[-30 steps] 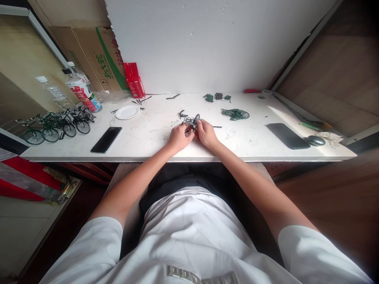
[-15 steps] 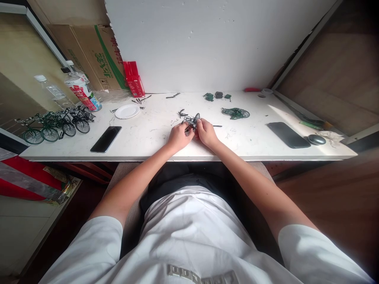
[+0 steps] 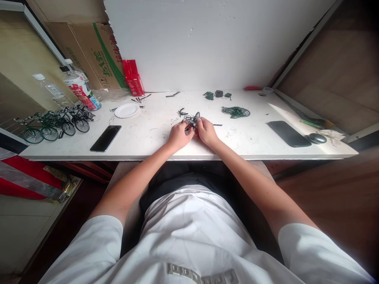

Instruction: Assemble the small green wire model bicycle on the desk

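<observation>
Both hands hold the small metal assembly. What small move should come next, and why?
Probably free the right hand and reach for the thin dark rod just to its right, the left hand alone holding the metal assembly: both hands pinch it now, and that rod is the nearest loose part.

The person wears a white short-sleeved T-shirt (image 3: 192,228), loose and creased across the front. A row of silvery grey block marks (image 3: 201,275) runs across its chest. The left sleeve (image 3: 97,244) and right sleeve (image 3: 310,252) end above the elbows; below them the arms are bare to the left hand (image 3: 177,136) and right hand (image 3: 207,133). A dark garment (image 3: 183,184) covers the lap.
</observation>
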A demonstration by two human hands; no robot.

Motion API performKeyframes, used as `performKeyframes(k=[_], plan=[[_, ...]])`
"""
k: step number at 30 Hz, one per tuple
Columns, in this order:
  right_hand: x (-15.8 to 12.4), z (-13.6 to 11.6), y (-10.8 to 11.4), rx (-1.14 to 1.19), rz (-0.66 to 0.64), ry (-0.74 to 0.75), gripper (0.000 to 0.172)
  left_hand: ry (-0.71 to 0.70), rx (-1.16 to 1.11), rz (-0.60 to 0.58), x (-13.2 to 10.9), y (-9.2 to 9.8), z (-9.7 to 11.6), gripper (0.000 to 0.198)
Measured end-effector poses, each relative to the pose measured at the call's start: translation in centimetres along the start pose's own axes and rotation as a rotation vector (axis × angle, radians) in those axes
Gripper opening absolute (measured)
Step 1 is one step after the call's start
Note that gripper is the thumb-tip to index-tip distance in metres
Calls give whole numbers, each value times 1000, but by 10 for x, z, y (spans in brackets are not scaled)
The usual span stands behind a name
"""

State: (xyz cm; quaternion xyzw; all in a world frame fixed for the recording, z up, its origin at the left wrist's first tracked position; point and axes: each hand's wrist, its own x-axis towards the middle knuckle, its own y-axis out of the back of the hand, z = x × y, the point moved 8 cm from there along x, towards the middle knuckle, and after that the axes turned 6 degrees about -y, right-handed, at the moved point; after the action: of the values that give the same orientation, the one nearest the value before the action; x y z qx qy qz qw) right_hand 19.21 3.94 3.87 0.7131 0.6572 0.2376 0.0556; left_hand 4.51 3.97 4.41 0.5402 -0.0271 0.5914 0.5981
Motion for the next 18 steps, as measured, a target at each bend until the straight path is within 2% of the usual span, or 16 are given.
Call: performKeyframes(k=[18], plan=[[-1,1,0,21,5,-3,70,1,1,4,1,1,2,10]])
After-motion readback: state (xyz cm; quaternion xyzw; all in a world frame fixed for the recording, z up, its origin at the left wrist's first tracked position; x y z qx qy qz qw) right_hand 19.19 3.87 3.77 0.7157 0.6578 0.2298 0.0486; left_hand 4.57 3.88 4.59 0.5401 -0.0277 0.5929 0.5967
